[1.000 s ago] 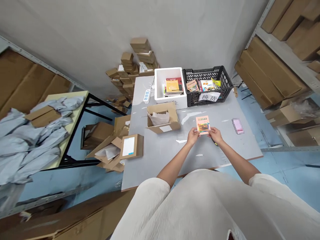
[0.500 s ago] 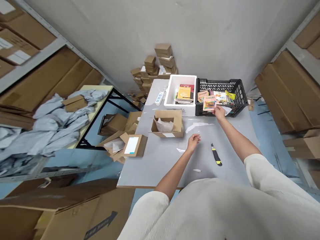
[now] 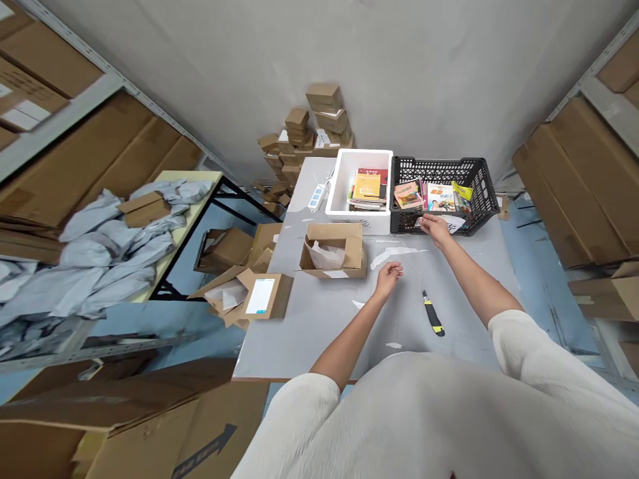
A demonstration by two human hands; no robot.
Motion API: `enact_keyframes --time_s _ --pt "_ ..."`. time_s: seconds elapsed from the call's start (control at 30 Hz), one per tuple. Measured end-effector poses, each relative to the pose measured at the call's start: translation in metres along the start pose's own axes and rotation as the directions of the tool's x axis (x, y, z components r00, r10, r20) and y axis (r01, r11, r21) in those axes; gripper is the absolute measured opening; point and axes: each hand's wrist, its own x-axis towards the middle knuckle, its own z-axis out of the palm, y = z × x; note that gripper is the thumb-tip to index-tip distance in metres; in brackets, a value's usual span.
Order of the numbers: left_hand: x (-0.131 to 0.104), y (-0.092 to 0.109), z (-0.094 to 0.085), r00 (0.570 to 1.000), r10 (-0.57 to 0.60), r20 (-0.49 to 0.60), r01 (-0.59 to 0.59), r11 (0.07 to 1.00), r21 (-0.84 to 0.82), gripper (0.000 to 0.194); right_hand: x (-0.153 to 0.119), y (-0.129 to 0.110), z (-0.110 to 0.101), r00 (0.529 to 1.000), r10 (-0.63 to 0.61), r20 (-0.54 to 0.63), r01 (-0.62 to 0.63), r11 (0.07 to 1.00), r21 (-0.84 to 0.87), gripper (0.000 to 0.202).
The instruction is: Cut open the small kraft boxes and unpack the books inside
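My right hand (image 3: 435, 228) is in front of the black crate (image 3: 479, 193), near its front wall, with nothing visible in its loosely spread fingers. Inside the crate lie a pink booklet (image 3: 408, 194), a white booklet (image 3: 441, 197) and a yellow packet (image 3: 462, 191). My left hand (image 3: 388, 278) hovers over the grey table (image 3: 319, 332) with slightly curled, parted fingers and holds nothing. To its left is an open cardboard box (image 3: 355, 249) with pale wrapping (image 3: 327, 255) inside. A black and yellow cutter (image 3: 433, 314) lies to the right of my left hand.
A white foam box (image 3: 335, 189) with books (image 3: 368, 185) stands beside the crate. A power strip (image 3: 317, 197) lies left of it. A closed carton (image 3: 281, 297) sits at the table's left edge. Stacked parcels (image 3: 324, 98) stand by the wall; grey bags (image 3: 120, 243) cover a side table.
The pink booklet that my right hand held over the crate's front is no longer in that hand. My right hand has shifted slightly left and down. My left hand has barely moved.
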Motion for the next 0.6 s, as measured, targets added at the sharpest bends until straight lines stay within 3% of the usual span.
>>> enact_keyframes --time_s 0.1,0.33,0.6 --pt "-0.004 -0.003 -0.001 1.000 -0.011 0.016 0.011 1.000 0.003 0.022 -0.027 0.008 -0.012 0.998 0.059 0.025 -0.058 0.997 -0.055 0.020" --pt "-0.022 -0.007 -0.013 1.000 0.012 0.011 -0.012 1.000 0.015 0.023 -0.110 0.048 -0.033 0.985 0.165 0.056 -0.156 0.977 -0.144 0.016" --pt "-0.058 -0.018 -0.046 0.999 0.026 0.031 -0.027 0.999 0.034 0.025 -0.200 0.081 -0.042 0.976 0.216 -0.019 -0.216 0.963 -0.163 0.017"
